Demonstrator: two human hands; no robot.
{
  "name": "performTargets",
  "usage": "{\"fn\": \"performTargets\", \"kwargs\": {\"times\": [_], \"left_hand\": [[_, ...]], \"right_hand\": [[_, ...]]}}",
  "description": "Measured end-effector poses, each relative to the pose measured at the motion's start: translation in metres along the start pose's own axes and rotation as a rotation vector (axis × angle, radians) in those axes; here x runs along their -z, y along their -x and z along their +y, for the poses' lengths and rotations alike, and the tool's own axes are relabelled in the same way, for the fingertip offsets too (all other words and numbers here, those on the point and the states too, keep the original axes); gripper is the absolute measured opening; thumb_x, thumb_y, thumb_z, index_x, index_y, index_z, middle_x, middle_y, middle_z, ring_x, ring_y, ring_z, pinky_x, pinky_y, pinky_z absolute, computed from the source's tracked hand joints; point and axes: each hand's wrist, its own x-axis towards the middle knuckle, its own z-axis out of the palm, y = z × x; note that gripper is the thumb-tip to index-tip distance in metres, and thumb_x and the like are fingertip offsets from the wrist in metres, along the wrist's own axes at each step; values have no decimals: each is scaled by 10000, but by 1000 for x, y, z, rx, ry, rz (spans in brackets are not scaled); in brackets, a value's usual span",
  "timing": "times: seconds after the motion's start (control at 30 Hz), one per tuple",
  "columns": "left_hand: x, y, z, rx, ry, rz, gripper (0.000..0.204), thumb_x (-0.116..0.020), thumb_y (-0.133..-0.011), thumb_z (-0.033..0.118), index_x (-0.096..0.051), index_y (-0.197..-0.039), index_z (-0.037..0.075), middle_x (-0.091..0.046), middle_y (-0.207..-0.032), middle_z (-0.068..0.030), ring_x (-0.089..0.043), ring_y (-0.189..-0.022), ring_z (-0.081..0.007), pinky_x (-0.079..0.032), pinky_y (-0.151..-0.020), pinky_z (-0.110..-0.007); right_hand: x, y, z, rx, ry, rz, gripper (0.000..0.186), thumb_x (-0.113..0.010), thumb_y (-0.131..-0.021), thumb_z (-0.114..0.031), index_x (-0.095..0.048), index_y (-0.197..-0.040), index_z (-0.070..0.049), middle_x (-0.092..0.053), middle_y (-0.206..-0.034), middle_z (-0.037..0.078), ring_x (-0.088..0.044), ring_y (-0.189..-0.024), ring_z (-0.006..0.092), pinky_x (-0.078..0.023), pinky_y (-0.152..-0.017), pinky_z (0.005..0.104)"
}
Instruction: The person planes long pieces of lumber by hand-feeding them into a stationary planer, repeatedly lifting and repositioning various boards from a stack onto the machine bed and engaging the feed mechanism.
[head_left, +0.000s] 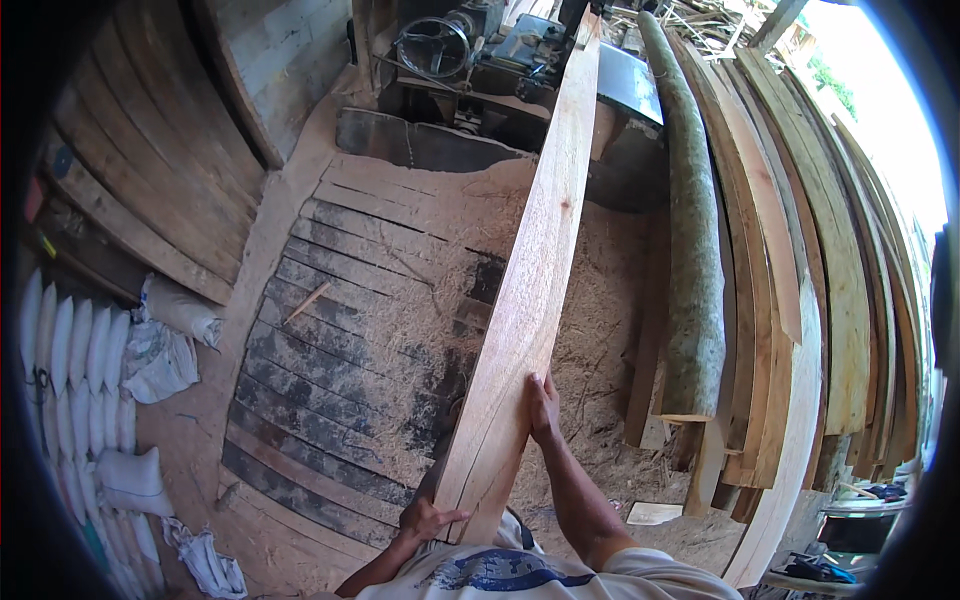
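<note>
Left hand [422,518] clasps the near left corner, thumb on top; right hand [543,412], half-curled, holds the right edge of a long, pale wooden plank [535,260], extending above a dark slatted floor [318,360] toward a grey metal machine [522,48].

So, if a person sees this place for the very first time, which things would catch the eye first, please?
Probably the long pale beam first, running up through the middle, with the left hand at its near end and the right hand on its right edge. Next might come the round bark-covered log to its right, then the stacked white sacks at far left.
</note>
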Motion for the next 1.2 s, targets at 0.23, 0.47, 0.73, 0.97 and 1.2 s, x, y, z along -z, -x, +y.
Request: {"fn": "performTargets", "kwargs": {"times": [0.23,0.47,0.73,0.97,1.2], "left_hand": [[30,-154,152,26,183,-41,561,-819,-689,264,-634,-1163,28,-692,-1082,-129,-650,-1014,-225,-489,-908,-329],[48,-327,257,-10,304,-59,522,-803,-700,294,-663,-1107,-1,-703,-1039,-158,-676,-944,-222,-518,-847,-340],[71,-519,404,-171,318,25,584,-821,-668,264,-641,-1153,-9,-689,-1092,-151,-650,-997,-215,-491,-894,-338],[94,-702,507,-59,208,-1,574,-789,-684,373,-682,-1096,-12,-707,-1036,-158,-674,-927,-229,-504,-842,-329],[126,-861,672,-114,377,9,541,-801,-698,328,-659,-1055,-53,-701,-968,-143,-674,-862,-199,-518,-770,-316]], "right_hand": [[8,-194,-61,-58,5,3,574,-481,-999,-281,-283,-1483,-44,-435,-1428,106,-447,-1251,185,-350,-1053,313],[9,-389,-128,4,16,-48,589,-468,-1003,-295,-252,-1496,-56,-403,-1455,116,-416,-1288,197,-319,-1077,312],[17,-535,-211,52,163,-125,621,-503,-989,-274,-227,-1505,-66,-409,-1444,133,-420,-1282,202,-331,-1063,307],[56,-529,-237,-16,676,-174,507,-644,-919,-247,-495,-1379,-93,-579,-981,106,-593,-862,185,-487,-807,317],[40,-694,-249,131,606,214,359,-650,-918,-273,-644,-1206,-58,-511,-742,65,-490,-723,130,-415,-663,289]]}}
